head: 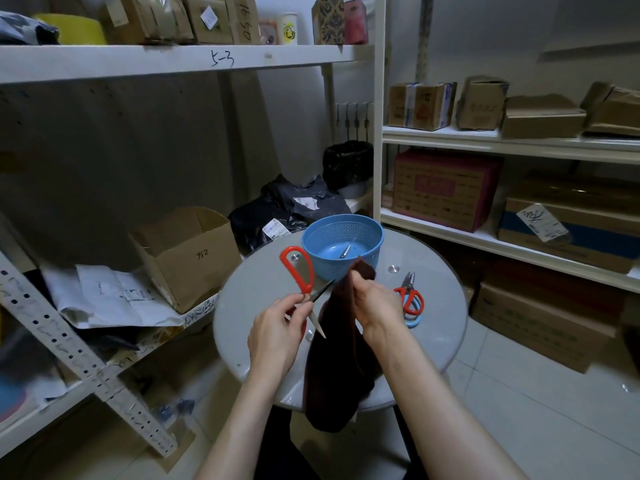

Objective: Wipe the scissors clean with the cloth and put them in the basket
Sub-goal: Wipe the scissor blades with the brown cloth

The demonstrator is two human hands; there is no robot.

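Left hand (277, 327) fingers pinch the open red scissors (307, 288) near the pivot. Right hand (374, 303) fingers clutch the dark cloth (337, 375) beside the blades. The blue basket (329, 268) sits just beyond both.

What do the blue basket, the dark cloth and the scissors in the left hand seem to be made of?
Blue basket: likely plastic, evenly coloured, perforated wall. Dark cloth: soft fabric, matte; it hangs limp. Held scissors: probably metal blades, pale sheen; glossy red handles look plastic.

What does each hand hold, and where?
Left hand pinches the open red scissors near the pivot; right hand grips the dark cloth near its top.
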